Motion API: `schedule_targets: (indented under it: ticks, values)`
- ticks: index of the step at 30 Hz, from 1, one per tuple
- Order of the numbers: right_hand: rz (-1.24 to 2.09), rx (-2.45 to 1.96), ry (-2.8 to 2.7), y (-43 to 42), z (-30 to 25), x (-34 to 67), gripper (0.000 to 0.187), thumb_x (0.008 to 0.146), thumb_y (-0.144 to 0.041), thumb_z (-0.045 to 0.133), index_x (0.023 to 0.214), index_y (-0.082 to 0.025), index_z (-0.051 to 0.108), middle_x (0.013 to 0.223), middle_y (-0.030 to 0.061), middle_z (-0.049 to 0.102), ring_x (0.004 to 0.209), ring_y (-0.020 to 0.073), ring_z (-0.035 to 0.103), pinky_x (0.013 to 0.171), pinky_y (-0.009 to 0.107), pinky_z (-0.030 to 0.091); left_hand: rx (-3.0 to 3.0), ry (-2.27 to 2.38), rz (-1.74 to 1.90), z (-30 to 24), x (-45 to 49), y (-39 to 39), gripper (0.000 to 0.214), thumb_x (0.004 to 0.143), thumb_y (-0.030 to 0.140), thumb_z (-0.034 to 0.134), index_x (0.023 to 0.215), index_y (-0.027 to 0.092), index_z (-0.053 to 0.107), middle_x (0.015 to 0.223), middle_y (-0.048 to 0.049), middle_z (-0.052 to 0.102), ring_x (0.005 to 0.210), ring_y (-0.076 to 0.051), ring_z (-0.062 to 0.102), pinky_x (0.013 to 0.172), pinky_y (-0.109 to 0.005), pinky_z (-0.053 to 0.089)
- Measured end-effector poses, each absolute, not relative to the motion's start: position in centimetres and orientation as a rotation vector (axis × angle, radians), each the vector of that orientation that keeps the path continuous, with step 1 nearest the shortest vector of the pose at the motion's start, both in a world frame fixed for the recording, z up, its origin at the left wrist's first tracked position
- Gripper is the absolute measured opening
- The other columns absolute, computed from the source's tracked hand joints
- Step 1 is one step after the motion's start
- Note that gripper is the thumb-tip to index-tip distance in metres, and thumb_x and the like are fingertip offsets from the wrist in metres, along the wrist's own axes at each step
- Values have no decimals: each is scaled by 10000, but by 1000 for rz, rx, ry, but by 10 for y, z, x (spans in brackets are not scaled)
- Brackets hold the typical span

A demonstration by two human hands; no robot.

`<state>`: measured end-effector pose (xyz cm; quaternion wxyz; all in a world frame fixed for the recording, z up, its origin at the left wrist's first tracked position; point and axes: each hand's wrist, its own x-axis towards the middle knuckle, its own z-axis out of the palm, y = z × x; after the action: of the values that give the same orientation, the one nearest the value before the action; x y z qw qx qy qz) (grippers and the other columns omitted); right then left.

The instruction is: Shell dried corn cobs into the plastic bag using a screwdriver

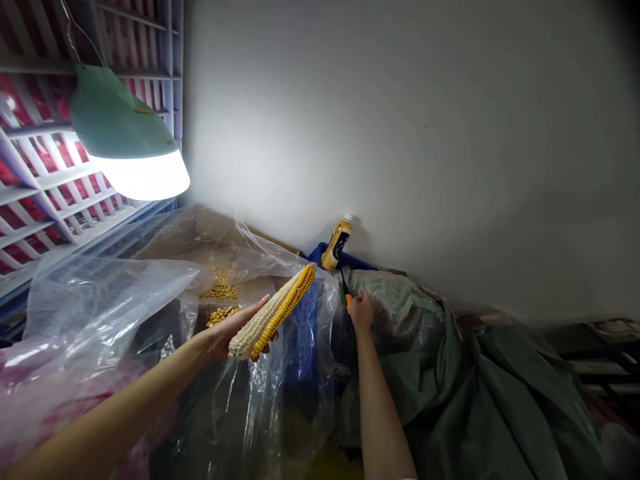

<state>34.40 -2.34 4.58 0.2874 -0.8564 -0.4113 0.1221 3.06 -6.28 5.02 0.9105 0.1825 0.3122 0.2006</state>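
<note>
An ear of corn (274, 312) lies across my left hand (230, 332), its far end tilted up to the right. One side is bare pale cob, while rows of yellow kernels stay along the other. My left fingers wrap round its lower end from beneath. Farther right, my right hand (361, 310) is closed on a slim tool with an orange and green handle (349, 301). The tool's thin dark tip points up and away; its exact kind is not clear. Loose corn kernels (221, 289) rest in the plastic-lined box beyond my left hand.
Clear plastic sheeting (120, 287) drapes over the box and the front. A yellow bottle (337, 243) stands tilted by a blue crate (316, 253) against the wall. A lit lamp (135, 143) hangs upper left before a slatted crate (170, 60). Dark green cloth (525, 387) lies right.
</note>
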Motion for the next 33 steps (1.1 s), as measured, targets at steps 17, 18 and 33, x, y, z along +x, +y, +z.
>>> schedule_targets:
  ticks: [17,18,33]
  values:
    - [984,-1968,-671,-29,50,370,67,768,-194,449,739,-185,509,642,14,593,680,147,626,632,276,519,201,482,680,78,40,-65,430,848,462,436,1034,97,566,784,-97,667,592,-186,637,482,-298,518]
    - [1017,-1874,-647,-35,60,366,60,760,-184,453,738,-190,508,661,12,604,698,140,626,646,270,522,195,492,704,78,42,-65,387,853,419,449,1039,101,567,805,-93,671,601,-180,639,491,-294,521]
    - [1270,-1298,-570,-222,65,133,467,557,-533,674,855,-221,496,571,-49,494,390,85,406,381,227,342,335,581,856,70,27,-62,419,846,473,368,937,125,582,685,-74,659,598,-207,640,527,-290,484]
